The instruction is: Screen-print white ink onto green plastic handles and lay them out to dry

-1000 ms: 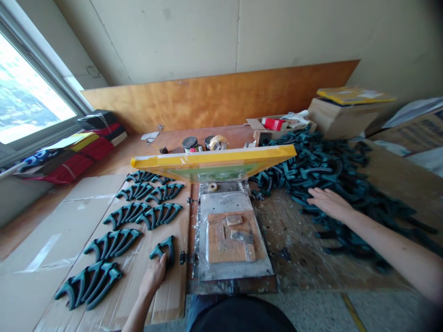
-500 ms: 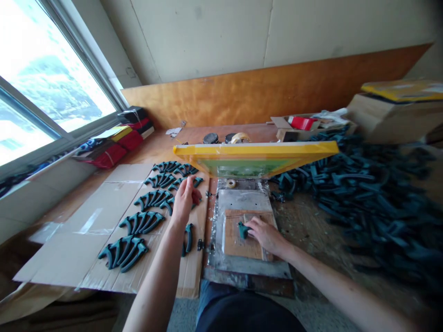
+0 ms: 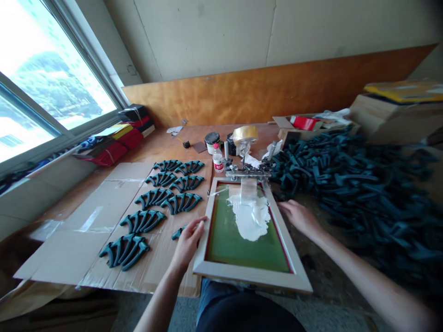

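Observation:
A framed screen (image 3: 221,244) lies flat before me, its green mesh carrying a patch of white paste (image 3: 251,221) and a flat squeegee (image 3: 248,190) near the far end. My left hand (image 3: 189,237) is at the frame's left edge, fingers bent; what its fingertips grip, if anything, is unclear. Partly behind that hand lies a dark green curved part (image 3: 177,233). My right hand (image 3: 294,213) is just beyond the frame's right side, fingers stretched toward dark parts; whether it holds one is hidden. Fanned groups of green parts (image 3: 143,221) rest on cardboard (image 3: 104,210).
A large heap of dark green parts (image 3: 374,184) fills the right side. Behind the screen are a metal hinge clamp (image 3: 247,173), a bottle (image 3: 217,159), a tub (image 3: 212,140) and a tape roll (image 3: 245,133). Boxes (image 3: 391,115) stand at the back right.
The raised screen has come down flat over the base board. My left hand has moved down to its left edge; my right hand has left the small green part and moved up and right.

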A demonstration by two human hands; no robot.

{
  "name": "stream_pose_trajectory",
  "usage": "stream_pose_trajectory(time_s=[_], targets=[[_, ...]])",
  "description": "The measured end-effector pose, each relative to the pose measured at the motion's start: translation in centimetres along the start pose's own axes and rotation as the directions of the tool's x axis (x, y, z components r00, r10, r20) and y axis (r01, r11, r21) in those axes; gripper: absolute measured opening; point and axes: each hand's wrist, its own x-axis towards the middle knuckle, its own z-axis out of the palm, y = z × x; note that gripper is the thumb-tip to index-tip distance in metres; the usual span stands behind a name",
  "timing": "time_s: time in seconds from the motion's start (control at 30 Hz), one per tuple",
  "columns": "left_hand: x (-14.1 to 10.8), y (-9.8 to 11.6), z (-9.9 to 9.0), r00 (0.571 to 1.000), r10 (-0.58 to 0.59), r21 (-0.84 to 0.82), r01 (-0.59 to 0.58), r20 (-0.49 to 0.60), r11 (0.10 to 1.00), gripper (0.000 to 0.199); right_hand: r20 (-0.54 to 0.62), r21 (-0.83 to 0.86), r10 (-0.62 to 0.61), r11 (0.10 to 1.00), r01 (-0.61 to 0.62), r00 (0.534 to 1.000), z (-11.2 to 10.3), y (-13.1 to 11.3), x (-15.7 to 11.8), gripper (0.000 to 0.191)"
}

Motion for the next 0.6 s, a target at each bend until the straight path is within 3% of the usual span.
stream_pose_trajectory(time_s=[0.07,0.13,0.17,0.23,0.33,0.4,0.5,0.57,0.6], targets=[[0.2,-3.1,0.4,0.999,-0.038,0.051,0.038,-0.013,0.998,0.070,-0.034,0.079,0.045,0.996,-0.042,0.998,-1.3,-0.3,2.5,0.033],[0.8,-5.3,0.8,0.997,-0.056,0.121,0.061,-0.047,0.991,0.074,-0.043,0.127,-0.004,0.992,0.009,0.999,-2.1,-2.3,5.1,0.050],[1.1,-6.0,0.9,0.996,-0.059,0.156,0.068,-0.061,0.985,0.074,-0.017,0.125,-0.060,0.990,0.062,0.998,-2.1,-3.6,6.1,0.053],[1.7,-6.8,0.9,0.996,-0.063,0.208,0.076,-0.068,0.975,0.073,0.093,0.113,-0.144,0.985,0.134,0.985,-1.7,-6.3,7.0,0.041],[2.1,-7.2,0.6,0.997,-0.059,0.257,0.069,-0.045,0.964,0.068,0.230,0.140,-0.239,0.967,0.211,0.943,-0.5,-8.5,5.4,0.009],[2.1,-7.3,0.4,0.998,-0.048,0.267,0.055,-0.033,0.962,0.065,0.227,0.199,-0.359,0.927,0.318,0.905,-0.3,-8.5,3.1,0.015],[2.1,-7.3,0.4,0.997,-0.053,0.244,0.063,-0.047,0.968,0.063,0.220,0.299,-0.539,0.831,0.470,0.813,-1.2,-7.3,0.9,0.025],[2.0,-7.3,0.5,0.995,-0.079,0.222,0.091,-0.064,0.971,0.064,0.258,0.350,-0.592,0.794,0.498,0.763,-1.8,-6.7,0.8,0.021],[2.0,-7.2,0.6,0.992,-0.104,0.208,0.116,-0.071,0.971,0.065,0.269,0.361,-0.590,0.795,0.488,0.761,-2.0,-6.5,1.0,0.019]])
